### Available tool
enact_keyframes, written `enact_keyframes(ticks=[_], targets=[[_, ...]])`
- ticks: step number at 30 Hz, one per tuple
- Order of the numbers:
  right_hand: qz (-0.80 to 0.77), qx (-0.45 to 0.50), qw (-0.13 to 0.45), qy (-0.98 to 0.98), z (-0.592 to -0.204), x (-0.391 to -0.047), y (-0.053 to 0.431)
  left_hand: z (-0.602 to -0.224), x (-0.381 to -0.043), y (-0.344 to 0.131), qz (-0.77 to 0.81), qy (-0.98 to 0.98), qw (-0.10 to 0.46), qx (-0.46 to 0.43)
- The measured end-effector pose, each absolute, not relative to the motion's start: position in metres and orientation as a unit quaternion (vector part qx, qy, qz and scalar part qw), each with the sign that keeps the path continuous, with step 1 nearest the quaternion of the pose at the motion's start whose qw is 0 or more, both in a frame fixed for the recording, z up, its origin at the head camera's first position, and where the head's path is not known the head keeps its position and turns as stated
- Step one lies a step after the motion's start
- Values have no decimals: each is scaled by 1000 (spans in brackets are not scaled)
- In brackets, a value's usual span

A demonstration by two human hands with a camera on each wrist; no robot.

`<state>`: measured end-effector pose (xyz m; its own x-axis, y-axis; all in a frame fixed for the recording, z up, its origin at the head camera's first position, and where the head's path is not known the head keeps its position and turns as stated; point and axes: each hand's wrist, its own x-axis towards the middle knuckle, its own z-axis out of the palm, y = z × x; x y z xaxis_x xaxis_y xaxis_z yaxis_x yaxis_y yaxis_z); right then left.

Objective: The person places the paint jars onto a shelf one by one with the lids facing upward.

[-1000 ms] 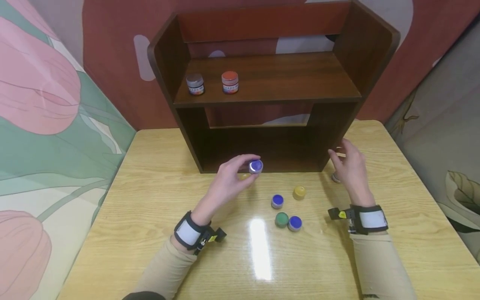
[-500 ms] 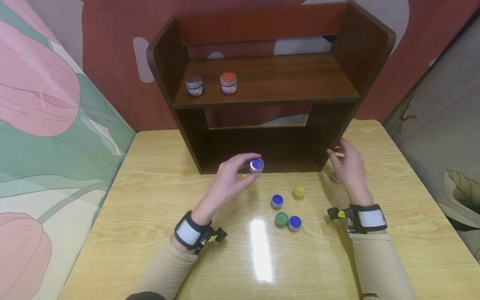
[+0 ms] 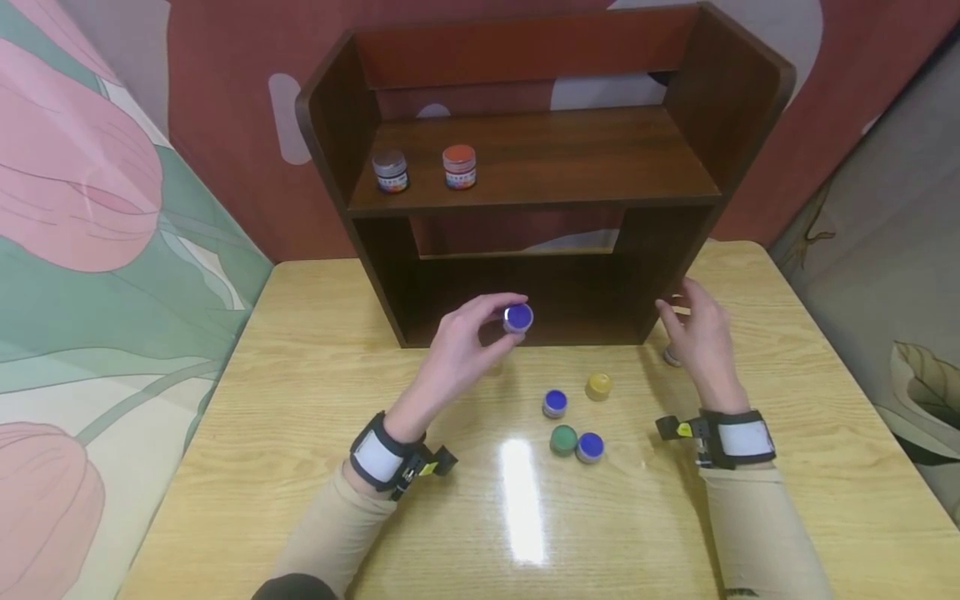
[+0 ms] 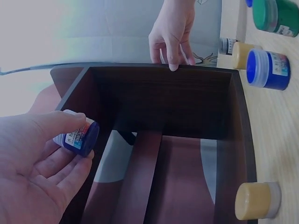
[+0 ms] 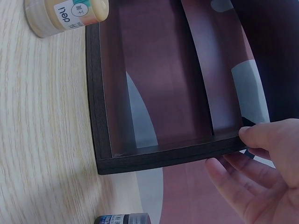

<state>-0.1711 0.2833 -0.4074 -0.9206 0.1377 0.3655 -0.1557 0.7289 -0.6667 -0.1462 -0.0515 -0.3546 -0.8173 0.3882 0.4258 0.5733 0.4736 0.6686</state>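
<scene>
L hand up over table, thumb & fingers pinching blue jar in front of shelf unit; R hand fwd, well apart, gripping unit's R side panel.

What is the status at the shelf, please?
Left hand pinching blue jar, off the table. Right hand gripping side edge of shelf. Nothing seen between jar and shelf.

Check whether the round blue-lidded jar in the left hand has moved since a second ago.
Yes: in the head view, the blue-lidded jar has shifted up the image and slightly right, judged against the dark brown wooden shelf unit.
</scene>
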Motion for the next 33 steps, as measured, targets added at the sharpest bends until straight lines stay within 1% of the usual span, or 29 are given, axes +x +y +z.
enact_keyframes(ticks=[6,24,33], targets=[[367,11,211,-906,-409,-173,284,-347,-147,-51,-432,-849,117,-281],[366,11,211,-906,-409,-173,283,-328,-145,-43,-463,-831,107,-288],[370,12,210,-905,-408,-171,283,-324,-147,-41,-459,-828,129,-294]])
